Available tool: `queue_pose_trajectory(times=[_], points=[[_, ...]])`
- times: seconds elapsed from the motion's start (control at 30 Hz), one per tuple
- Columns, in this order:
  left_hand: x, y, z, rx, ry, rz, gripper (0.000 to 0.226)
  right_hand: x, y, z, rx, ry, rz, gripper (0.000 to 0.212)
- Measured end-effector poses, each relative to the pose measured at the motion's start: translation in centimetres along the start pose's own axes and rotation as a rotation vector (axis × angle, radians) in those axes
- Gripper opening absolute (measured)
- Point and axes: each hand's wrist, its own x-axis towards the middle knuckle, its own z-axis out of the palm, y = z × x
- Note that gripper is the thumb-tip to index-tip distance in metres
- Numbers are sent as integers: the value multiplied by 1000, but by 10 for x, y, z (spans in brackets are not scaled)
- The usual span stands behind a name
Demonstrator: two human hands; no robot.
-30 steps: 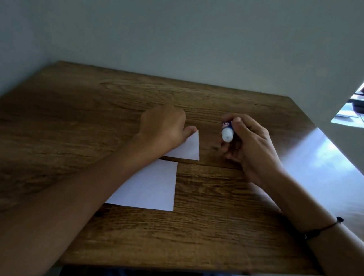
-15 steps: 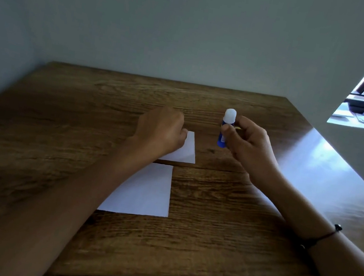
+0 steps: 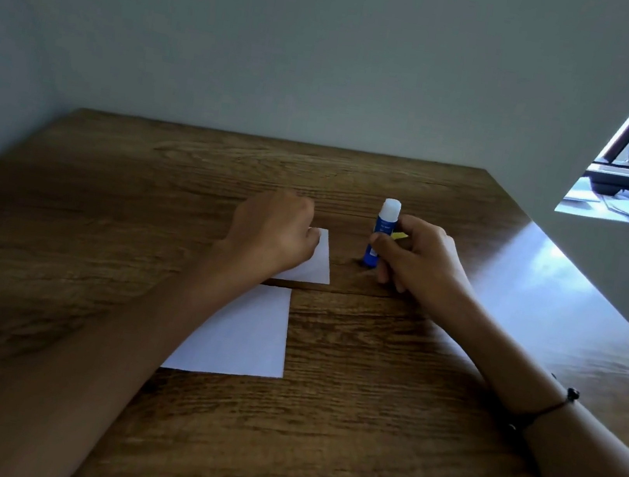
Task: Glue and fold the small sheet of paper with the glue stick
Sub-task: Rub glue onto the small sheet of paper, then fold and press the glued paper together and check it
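The small sheet of paper lay on the wooden table, its left part covered by the left hand, whose fingers were curled into a loose fist pressing down on it. Just to its right, the blue glue stick stood upright with its white cap on, base on the table, gripped by the right hand. Nearer the person lay a larger white sheet, partly under the left forearm.
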Motion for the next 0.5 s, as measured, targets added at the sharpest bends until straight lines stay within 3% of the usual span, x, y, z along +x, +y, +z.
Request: queue_pose_trajectory(times=[0.27, 0.5], points=[[-1, 3, 0, -15, -7, -5, 26, -4, 0, -5, 57, -13, 3, 23], [-2, 8, 1, -52, -33, -8, 25, 3, 3, -22, 117, 355, -124, 28]])
